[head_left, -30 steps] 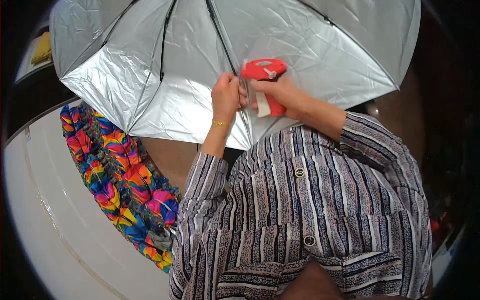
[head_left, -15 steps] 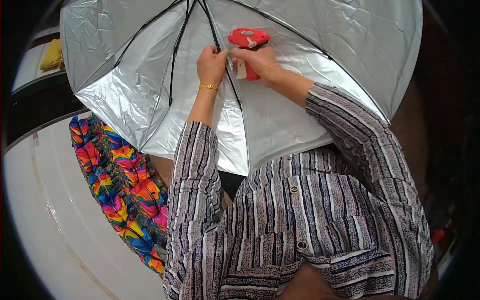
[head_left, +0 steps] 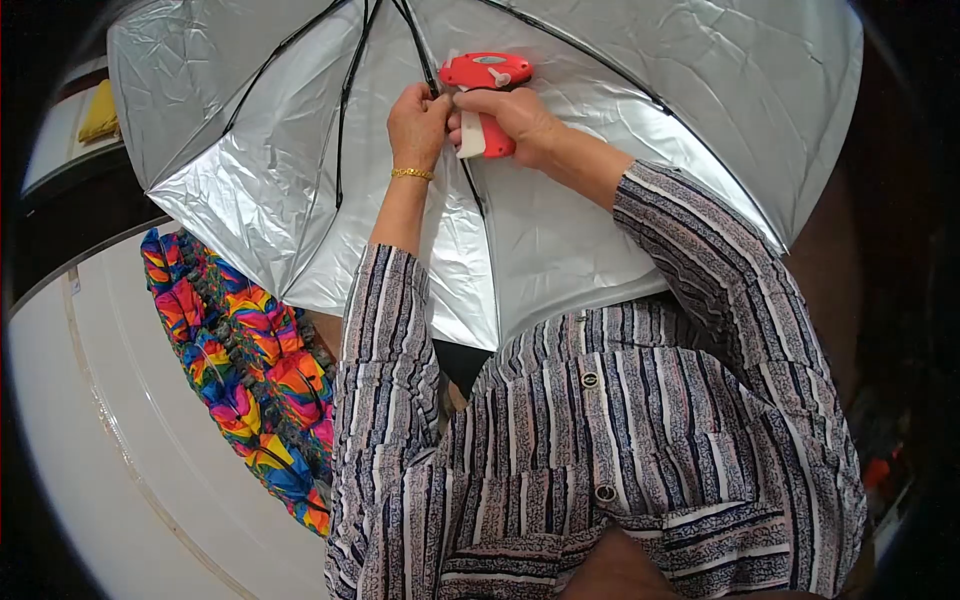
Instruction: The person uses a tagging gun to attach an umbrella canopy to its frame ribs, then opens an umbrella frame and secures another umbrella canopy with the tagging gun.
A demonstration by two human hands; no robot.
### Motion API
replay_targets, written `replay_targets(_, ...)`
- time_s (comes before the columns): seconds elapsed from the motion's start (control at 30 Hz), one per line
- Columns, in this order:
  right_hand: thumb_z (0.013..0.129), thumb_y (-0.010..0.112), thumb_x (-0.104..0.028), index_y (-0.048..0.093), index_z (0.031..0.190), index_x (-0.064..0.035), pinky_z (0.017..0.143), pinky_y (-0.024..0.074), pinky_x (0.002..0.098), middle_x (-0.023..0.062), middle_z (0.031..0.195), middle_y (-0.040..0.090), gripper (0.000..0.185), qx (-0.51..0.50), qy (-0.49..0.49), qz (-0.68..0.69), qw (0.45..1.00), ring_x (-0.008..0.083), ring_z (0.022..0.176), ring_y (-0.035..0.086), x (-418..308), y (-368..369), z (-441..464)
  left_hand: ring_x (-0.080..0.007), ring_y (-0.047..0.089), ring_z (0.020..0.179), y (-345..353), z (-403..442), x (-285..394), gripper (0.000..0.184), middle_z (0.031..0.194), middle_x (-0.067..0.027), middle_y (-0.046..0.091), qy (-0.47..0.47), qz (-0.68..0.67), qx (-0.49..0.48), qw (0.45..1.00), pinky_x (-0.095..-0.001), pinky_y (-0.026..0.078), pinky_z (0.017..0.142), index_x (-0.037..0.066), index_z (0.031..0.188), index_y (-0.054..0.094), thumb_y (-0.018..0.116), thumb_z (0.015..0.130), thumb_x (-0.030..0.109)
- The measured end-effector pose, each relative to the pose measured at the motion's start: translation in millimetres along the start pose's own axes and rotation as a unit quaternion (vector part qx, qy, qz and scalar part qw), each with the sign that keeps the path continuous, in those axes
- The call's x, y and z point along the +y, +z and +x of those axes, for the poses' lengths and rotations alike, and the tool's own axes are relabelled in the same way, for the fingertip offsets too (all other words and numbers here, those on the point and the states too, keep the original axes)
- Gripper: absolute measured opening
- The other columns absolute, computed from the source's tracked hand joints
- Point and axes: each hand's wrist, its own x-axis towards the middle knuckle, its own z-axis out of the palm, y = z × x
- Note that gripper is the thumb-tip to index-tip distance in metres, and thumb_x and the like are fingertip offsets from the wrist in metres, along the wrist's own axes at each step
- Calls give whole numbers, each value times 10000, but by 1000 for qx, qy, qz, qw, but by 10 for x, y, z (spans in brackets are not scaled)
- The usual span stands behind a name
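An open umbrella (head_left: 580, 220) with silver inner fabric and black ribs spreads before me, inside facing up. My right hand (head_left: 520, 120) is wrapped round a red tagging gun (head_left: 487, 70) with a pale trigger. Its nose end points left, towards my other hand. My left hand (head_left: 416, 130) is closed in a pinch at a black rib (head_left: 424, 60) of the umbrella. Fingers hide exactly what is pinched there. The two hands are side by side, with their fingertips close together over the fabric.
Rows of bunched rainbow-coloured fabric (head_left: 260, 370), apparently folded umbrellas, lie at the left. Beside them is a white surface (head_left: 120, 400) with a strip of tape along it. A yellow cloth (head_left: 98, 115) sits at the upper left.
The tagging gun in my right hand has shifted slightly left and tilted, its nose now nearer my left hand. My left hand stays pinched at the rib.
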Motion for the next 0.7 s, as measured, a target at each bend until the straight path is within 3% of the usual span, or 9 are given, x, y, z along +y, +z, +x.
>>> replay_targets(0.23,825,589,-162,531,1008,5,652,560,374,132,837,637,254,-54,55,73,994,238,703,652,-36,-83,57,-79,523,565,-34,-26,64,177,630,-28,582,2,-41,-16,999,-237,430,529,-5,848,594,625,744,134)
replay_targets(0.7,810,600,-158,561,940,9,648,559,355,125,800,640,215,-63,64,38,995,225,676,650,-111,-78,109,-43,477,537,-84,-99,237,115,615,10,546,22,-64,-60,996,-207,387,475,-1,833,564,621,776,82)
